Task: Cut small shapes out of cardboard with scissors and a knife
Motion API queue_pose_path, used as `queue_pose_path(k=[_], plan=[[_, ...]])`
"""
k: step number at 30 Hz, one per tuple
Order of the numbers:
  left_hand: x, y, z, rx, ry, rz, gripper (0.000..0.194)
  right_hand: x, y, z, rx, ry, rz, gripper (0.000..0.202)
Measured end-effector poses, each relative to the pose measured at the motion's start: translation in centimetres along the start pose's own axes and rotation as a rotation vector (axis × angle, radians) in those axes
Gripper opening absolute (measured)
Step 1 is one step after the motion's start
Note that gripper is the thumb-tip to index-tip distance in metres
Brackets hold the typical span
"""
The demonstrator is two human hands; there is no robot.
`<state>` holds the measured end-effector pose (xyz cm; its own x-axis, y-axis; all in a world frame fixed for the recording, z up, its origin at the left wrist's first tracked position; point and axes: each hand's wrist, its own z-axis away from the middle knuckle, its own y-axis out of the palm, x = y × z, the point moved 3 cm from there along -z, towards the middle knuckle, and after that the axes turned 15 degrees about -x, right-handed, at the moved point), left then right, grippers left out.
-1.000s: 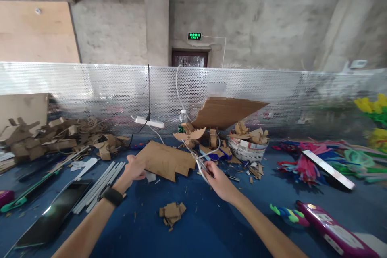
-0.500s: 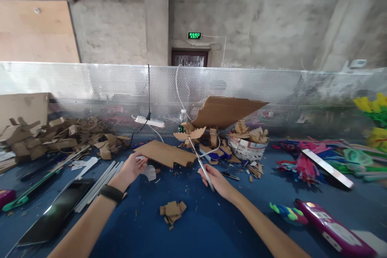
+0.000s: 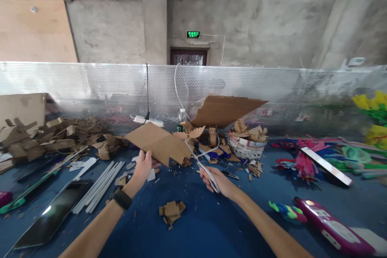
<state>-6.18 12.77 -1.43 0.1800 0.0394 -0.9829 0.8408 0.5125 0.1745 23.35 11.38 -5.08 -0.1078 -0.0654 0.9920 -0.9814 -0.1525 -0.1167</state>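
Note:
My left hand (image 3: pixel 143 168) is closed on the near edge of a flat brown cardboard sheet (image 3: pixel 154 141), thumb on top and fingers beneath. The sheet is tilted up off the table, and its right end is cut jagged. In my right hand (image 3: pixel 218 180) is a pair of scissors (image 3: pixel 208 170), with fingers around the handles. The blades point up and left, beside the sheet's right end; I cannot tell whether they touch it. Just behind the blades lies a zigzag-edged cardboard piece (image 3: pixel 195 133). Folded cardboard scraps (image 3: pixel 172 212) lie on the blue table in front.
A paper-wrapped basket (image 3: pixel 246 149) of scraps stands behind on the right. Further right are pipe cleaners (image 3: pixel 305 161) and a purple device (image 3: pixel 332 225). Glue sticks (image 3: pixel 98 187), a phone (image 3: pixel 53 213) and a cardboard heap (image 3: pixel 54 137) are left. A perforated metal screen (image 3: pixel 121 88) borders the back.
My left hand has taken hold of the cardboard sheet, and its left side has risen off the table. The scissors in my right hand have shifted slightly.

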Motion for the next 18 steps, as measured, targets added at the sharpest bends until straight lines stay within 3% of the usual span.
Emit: queue_pose_path(k=[8,18], plan=[[-2.3,-1.8,0.2,-0.09,0.131,0.055,0.016,0.7,0.6,1.0,0.093,0.028,0.023,0.065],[-2.1,-2.5,-0.8,-0.131,0.153,0.118,0.013,2.8,1.5,2.6,0.189,-0.038,0.045,0.064]])
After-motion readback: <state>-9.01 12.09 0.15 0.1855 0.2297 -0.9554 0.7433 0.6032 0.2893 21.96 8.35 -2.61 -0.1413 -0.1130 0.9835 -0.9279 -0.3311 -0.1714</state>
